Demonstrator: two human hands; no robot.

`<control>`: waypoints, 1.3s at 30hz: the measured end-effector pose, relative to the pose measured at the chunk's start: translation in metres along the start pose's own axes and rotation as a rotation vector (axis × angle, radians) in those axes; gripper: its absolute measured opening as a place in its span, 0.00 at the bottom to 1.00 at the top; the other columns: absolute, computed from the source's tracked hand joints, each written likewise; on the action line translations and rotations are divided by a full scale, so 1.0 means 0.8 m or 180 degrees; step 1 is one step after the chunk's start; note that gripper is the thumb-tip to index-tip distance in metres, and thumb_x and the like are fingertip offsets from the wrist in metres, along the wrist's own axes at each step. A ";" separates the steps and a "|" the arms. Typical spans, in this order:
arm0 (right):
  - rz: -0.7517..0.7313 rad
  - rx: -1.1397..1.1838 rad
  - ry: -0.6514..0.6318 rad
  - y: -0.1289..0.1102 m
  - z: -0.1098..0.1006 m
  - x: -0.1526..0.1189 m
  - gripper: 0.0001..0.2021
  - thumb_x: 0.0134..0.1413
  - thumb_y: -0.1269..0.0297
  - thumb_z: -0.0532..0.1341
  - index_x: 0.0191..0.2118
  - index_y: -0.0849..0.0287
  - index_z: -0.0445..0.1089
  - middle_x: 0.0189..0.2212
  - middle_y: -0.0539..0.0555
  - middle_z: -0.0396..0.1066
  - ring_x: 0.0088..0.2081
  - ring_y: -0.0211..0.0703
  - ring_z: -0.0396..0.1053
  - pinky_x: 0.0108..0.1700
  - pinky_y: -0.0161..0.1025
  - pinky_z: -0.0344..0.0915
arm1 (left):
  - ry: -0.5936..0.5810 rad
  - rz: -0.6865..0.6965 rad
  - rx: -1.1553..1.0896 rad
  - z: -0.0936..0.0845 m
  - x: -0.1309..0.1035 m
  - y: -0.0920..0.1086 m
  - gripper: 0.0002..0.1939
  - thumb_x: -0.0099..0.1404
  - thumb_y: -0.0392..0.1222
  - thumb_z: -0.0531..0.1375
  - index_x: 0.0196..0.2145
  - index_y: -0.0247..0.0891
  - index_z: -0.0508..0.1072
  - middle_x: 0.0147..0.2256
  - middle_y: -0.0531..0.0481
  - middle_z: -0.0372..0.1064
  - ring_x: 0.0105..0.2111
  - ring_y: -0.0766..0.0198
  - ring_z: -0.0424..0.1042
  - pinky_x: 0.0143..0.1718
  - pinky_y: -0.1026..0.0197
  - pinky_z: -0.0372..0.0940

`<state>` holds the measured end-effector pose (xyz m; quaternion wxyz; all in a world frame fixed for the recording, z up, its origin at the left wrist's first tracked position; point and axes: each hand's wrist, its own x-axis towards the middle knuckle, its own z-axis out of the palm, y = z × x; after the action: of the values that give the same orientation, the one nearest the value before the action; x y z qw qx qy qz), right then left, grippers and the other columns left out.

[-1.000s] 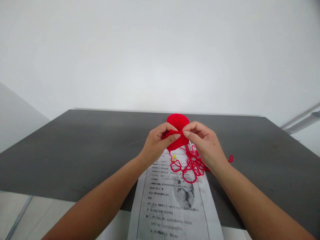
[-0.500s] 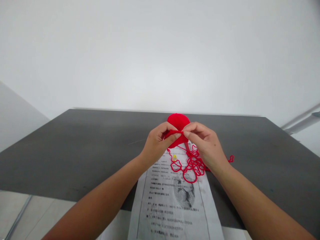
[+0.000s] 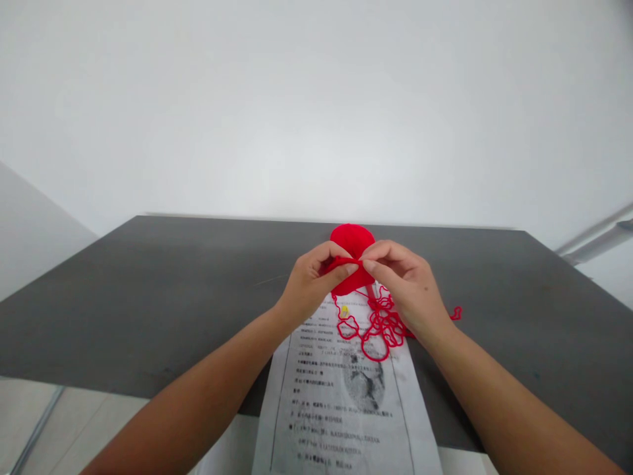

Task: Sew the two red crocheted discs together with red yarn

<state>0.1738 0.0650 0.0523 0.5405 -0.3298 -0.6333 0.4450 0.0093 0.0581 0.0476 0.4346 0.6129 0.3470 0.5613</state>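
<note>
Hardly anything has moved since the earlier frame; our hands keep their places. With the fingers of our left hand (image 3: 316,277) and right hand (image 3: 408,284) we pinch the red piece (image 3: 352,237) along its middle fold, above the far end of the printed sheet (image 3: 336,396). Loose red yarn (image 3: 388,322) lies tangled on the sheet, which overhangs the counter (image 3: 148,297)

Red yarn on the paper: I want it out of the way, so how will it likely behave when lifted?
The yarn is probably floppy, as it lies in slack loops. Its thin strands suggest little weight. Where they cross, they may snag or tangle.
</note>
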 end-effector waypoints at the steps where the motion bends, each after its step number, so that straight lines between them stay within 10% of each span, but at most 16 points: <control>1: -0.0006 0.0007 -0.0009 0.000 0.000 0.000 0.05 0.54 0.68 0.63 0.28 0.57 0.71 0.25 0.48 0.66 0.29 0.38 0.61 0.31 0.36 0.56 | -0.0009 -0.0006 -0.0042 0.000 0.000 0.000 0.08 0.59 0.42 0.66 0.28 0.37 0.72 0.27 0.54 0.68 0.28 0.68 0.64 0.33 0.64 0.60; 39: 0.0212 -0.0039 -0.0030 -0.004 0.001 0.000 0.06 0.52 0.66 0.63 0.26 0.58 0.69 0.24 0.47 0.63 0.27 0.36 0.58 0.29 0.37 0.53 | -0.0001 -0.0186 -0.0035 0.001 -0.001 -0.001 0.08 0.58 0.42 0.66 0.28 0.37 0.72 0.28 0.53 0.69 0.30 0.67 0.65 0.34 0.63 0.60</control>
<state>0.1730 0.0640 0.0552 0.5204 -0.3519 -0.6272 0.4603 0.0098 0.0576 0.0462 0.4543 0.6001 0.3616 0.5501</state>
